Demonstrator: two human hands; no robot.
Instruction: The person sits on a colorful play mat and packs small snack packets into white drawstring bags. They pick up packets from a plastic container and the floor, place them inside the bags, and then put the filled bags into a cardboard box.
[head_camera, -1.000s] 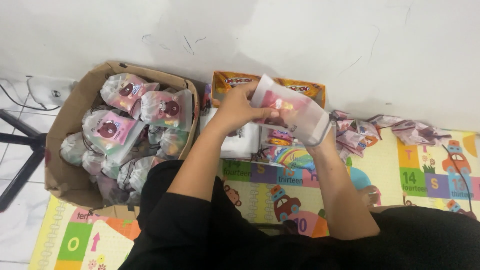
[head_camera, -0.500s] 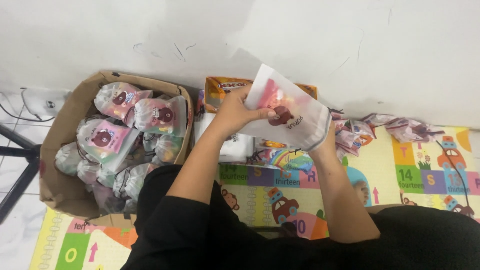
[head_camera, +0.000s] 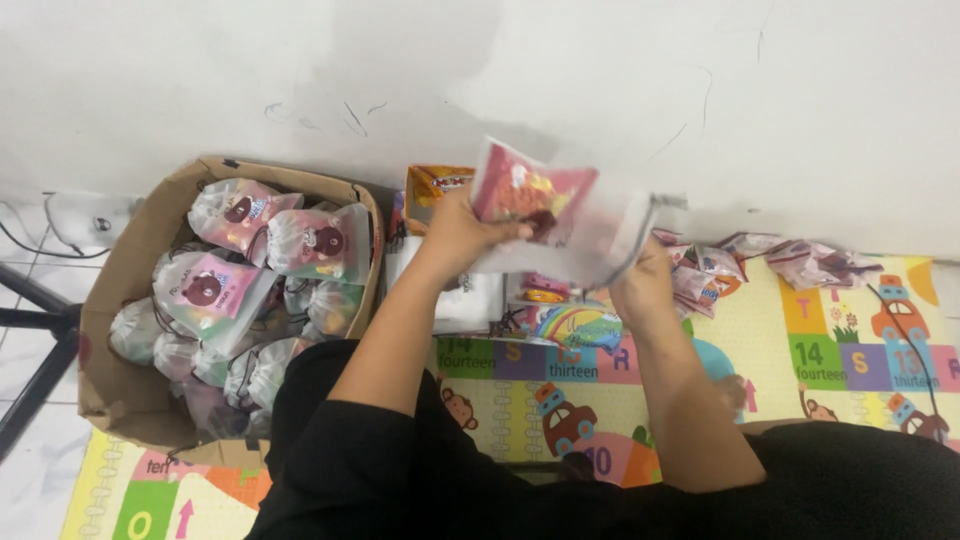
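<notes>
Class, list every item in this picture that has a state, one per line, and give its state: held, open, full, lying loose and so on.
Clear pouch with pink snack packet: held up in both hands.
Left hand: gripping the pouch's left side.
Right hand: gripping its right side.
Cardboard box: open, piled with filled drawstring pouches.
Loose snack packets: lying on the play mat.
Orange carton: open, against the wall.

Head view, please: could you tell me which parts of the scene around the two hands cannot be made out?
- See-through pouch, head view: motion blur smears its contents; only pink and red show.
- Right hand: its fingers are hidden behind the pouch.
- Left hand: its fingertips are blurred against the pouch.
- Cardboard box: filled bags cover its bottom.
- Orange box: the left hand and pouch cover most of it.
</notes>
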